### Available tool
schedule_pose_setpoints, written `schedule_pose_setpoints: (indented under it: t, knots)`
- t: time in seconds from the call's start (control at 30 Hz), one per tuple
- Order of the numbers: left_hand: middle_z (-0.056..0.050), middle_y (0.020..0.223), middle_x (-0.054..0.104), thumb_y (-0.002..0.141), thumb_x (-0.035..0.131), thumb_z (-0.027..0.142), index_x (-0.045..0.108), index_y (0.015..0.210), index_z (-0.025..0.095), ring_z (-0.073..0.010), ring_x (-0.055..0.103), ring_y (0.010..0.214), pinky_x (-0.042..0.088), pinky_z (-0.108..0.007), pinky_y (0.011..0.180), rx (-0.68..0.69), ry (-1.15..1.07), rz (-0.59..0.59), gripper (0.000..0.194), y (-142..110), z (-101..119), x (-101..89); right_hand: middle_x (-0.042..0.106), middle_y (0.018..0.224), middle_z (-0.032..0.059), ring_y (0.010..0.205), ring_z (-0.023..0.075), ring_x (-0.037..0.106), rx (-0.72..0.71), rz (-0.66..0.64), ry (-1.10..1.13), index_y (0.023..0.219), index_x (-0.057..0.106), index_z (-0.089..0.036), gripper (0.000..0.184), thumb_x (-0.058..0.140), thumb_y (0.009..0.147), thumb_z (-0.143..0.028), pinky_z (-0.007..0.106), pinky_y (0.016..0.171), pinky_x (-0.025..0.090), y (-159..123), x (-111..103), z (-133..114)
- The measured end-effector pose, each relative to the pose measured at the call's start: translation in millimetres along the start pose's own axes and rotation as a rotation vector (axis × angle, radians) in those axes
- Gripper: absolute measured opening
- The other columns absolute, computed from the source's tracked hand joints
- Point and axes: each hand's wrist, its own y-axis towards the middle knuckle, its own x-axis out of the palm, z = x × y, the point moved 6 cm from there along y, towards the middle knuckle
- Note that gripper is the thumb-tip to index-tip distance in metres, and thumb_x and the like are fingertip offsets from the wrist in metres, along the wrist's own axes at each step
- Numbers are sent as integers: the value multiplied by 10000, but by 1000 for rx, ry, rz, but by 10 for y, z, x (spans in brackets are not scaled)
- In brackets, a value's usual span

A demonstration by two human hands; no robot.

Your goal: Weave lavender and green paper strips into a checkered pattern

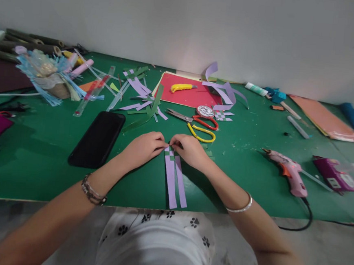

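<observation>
Purple paper strips (170, 181) woven with short green pieces lie near the table's front edge, their long ends pointing toward me. My left hand (146, 148) pinches the woven top from the left. From the right, my right hand (190, 150) pinches the same end, fingertips close to those of the left. The fingers hide part of the weave. Just beyond the hands lie scissors (203, 128) with one red and one yellow handle. A black phone (97, 139) lies left of my left hand.
A yellow utility knife (182, 88) rests on red paper (170, 97) at the back. Loose purple and green strips (137, 86) are scattered behind the phone. A pink glue gun (290, 174) with a cord lies right, beside a purple power box (336, 173). A blue-fringed bundle (51, 73) stands left.
</observation>
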Motion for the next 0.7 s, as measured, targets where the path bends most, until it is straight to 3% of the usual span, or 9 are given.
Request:
schedule_pose_setpoints:
  t: [0.13, 0.33, 0.47, 0.7]
  knots:
    - [-90, 912, 589, 863, 386, 193, 649, 986, 149, -209, 560, 846, 440, -313, 741, 52, 67, -17, 294, -18, 29, -4, 592, 727, 12, 673, 114, 488, -12, 17, 28, 786, 613, -165, 179, 487, 742, -45, 213, 609, 317, -7, -1, 5]
    - [-87, 943, 572, 864, 419, 396, 604, 1049, 133, -225, 557, 886, 452, -326, 748, -110, 14, 0, 371, -16, 18, -19, 547, 678, -14, 624, 99, 460, -9, 65, 92, 803, 605, -164, 192, 493, 725, -30, 205, 605, 325, -26, -33, 0]
    - [-98, 987, 564, 830, 459, 466, 561, 1111, 131, -251, 535, 912, 443, -378, 788, -141, 55, -3, 449, -41, 46, -1, 517, 655, -28, 594, 95, 443, -14, 100, 113, 804, 593, -166, 199, 480, 721, -25, 204, 586, 321, -29, -35, 9]
    - [-127, 1217, 499, 872, 353, 498, 462, 1237, 150, -275, 464, 1071, 402, -409, 871, -102, 150, 9, 516, -185, 100, 68, 521, 719, 4, 645, 116, 450, -49, 131, 15, 801, 581, -161, 149, 460, 767, -82, 223, 605, 327, -18, -26, 10]
